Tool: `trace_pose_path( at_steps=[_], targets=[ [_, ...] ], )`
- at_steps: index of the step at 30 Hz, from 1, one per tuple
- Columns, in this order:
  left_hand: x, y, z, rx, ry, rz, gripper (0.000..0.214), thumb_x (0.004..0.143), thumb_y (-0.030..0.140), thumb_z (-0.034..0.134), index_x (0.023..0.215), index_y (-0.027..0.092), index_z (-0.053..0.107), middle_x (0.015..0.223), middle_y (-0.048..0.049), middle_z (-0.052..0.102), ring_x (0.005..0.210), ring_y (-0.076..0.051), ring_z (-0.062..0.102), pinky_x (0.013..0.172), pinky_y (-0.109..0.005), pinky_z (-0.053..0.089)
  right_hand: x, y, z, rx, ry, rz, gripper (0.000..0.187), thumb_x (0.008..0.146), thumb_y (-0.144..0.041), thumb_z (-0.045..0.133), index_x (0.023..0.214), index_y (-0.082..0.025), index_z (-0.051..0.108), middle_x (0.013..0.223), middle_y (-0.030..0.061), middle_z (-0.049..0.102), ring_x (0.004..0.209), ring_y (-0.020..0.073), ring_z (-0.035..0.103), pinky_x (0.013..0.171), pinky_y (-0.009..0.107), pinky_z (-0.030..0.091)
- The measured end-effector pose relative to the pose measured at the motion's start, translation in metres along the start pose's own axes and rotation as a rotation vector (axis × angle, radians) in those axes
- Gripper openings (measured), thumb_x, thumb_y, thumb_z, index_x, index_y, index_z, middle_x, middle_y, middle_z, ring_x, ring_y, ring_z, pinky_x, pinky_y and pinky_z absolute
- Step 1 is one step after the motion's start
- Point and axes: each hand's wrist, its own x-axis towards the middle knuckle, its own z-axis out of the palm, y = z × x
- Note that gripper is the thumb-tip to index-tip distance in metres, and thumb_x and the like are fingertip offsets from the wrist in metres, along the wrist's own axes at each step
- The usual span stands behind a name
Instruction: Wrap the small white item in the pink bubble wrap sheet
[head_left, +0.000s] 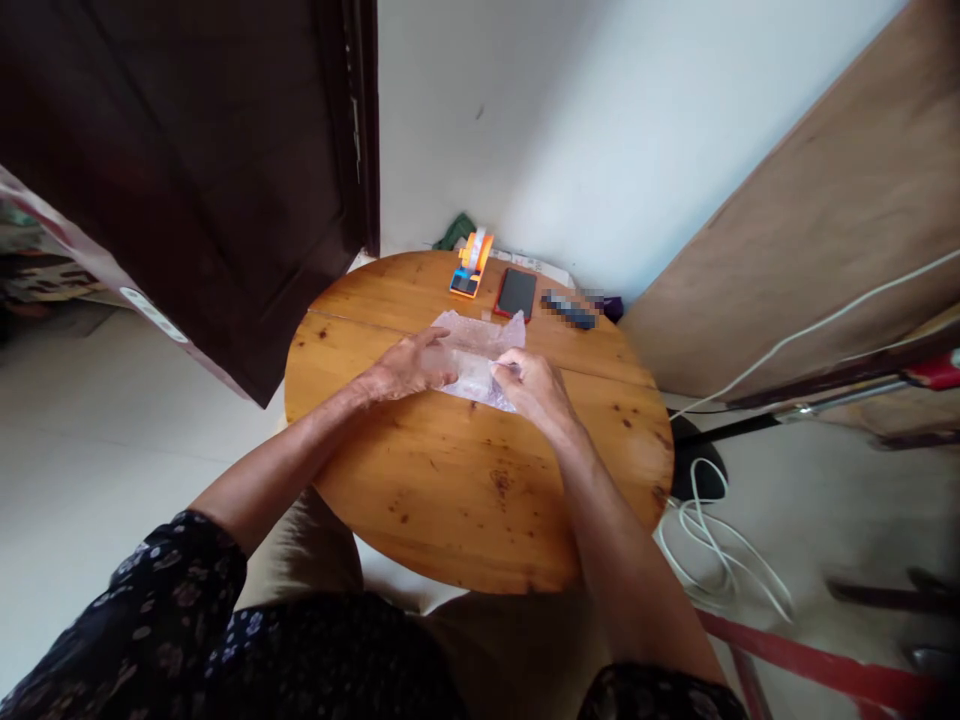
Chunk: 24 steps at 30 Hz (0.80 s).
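A sheet of clear bubble wrap (480, 335) lies on the round wooden table (450, 470), its far part spread flat and its near part folded over. Under or within the fold is a pale shape that I cannot make out. My left hand (411, 368) rests at the left side of the wrap with thumb and fingers apart. At the right side, my right hand (536, 388) pinches the wrap's edge between thumb and fingers.
Toward the table's back stand an orange and blue tape dispenser (472, 262), a phone in a red case (516, 293) and a dark, blurred-out object (570, 310). A white cable (705, 530) coils on the floor to the right. A dark door (225, 180) is at left.
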Motion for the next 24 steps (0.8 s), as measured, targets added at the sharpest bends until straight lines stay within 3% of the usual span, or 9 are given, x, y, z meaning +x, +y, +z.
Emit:
trace_pose_path(
  at_steps=[5, 9, 13, 17, 24],
  targets=[
    [0.021, 0.016, 0.009, 0.095, -0.038, -0.030, 0.074, 0.071, 0.035, 0.078, 0.139, 0.017, 0.057, 0.117, -0.0107, 0.070, 0.104, -0.025, 0.066, 0.096, -0.039, 0.053, -0.003, 0.009, 0.007, 0.058, -0.001, -0.026, 0.019, 0.087, -0.033, 0.054, 0.077, -0.024, 0.067, 0.068, 0.0004, 0.069, 0.064, 0.0172, 0.061, 0.060, 0.027, 0.041],
    [0.025, 0.019, 0.024, 0.046, -0.030, -0.056, 0.045, 0.075, 0.034, 0.074, 0.115, 0.014, 0.071, 0.095, -0.0046, 0.069, 0.083, -0.017, 0.062, 0.078, -0.030, 0.051, -0.005, 0.019, 0.016, 0.160, -0.017, 0.031, 0.023, 0.090, -0.037, 0.052, 0.078, -0.023, 0.066, 0.071, 0.0018, 0.071, 0.067, 0.0181, 0.063, 0.062, 0.028, 0.043],
    [0.028, 0.016, 0.032, 0.010, 0.020, -0.053, 0.024, 0.074, 0.032, 0.071, 0.092, 0.016, 0.072, 0.071, 0.0031, 0.059, 0.066, -0.011, 0.050, 0.062, -0.023, 0.040, -0.007, 0.020, 0.020, 0.198, 0.038, 0.025, 0.018, 0.088, -0.036, 0.055, 0.082, -0.023, 0.066, 0.078, 0.0020, 0.073, 0.074, 0.0195, 0.065, 0.068, 0.030, 0.047],
    [0.029, 0.016, 0.036, -0.072, 0.038, -0.046, 0.014, 0.074, 0.028, 0.068, 0.079, 0.015, 0.068, 0.065, 0.0042, 0.055, 0.062, -0.010, 0.046, 0.059, -0.022, 0.037, -0.008, 0.016, 0.018, 0.316, 0.029, 0.013, 0.015, 0.085, -0.033, 0.055, 0.077, -0.023, 0.064, 0.073, 0.0008, 0.071, 0.070, 0.0178, 0.064, 0.069, 0.030, 0.047],
    [0.021, 0.018, 0.036, -0.145, -0.066, -0.008, 0.012, 0.074, 0.026, 0.065, 0.074, 0.015, 0.069, 0.075, -0.0005, 0.066, 0.071, -0.012, 0.056, 0.069, -0.024, 0.044, -0.013, 0.018, 0.003, 0.430, -0.178, 0.035, 0.013, 0.079, -0.030, 0.057, 0.070, -0.021, 0.061, 0.065, -0.0012, 0.064, 0.061, 0.0149, 0.057, 0.059, 0.027, 0.041]
  ],
)
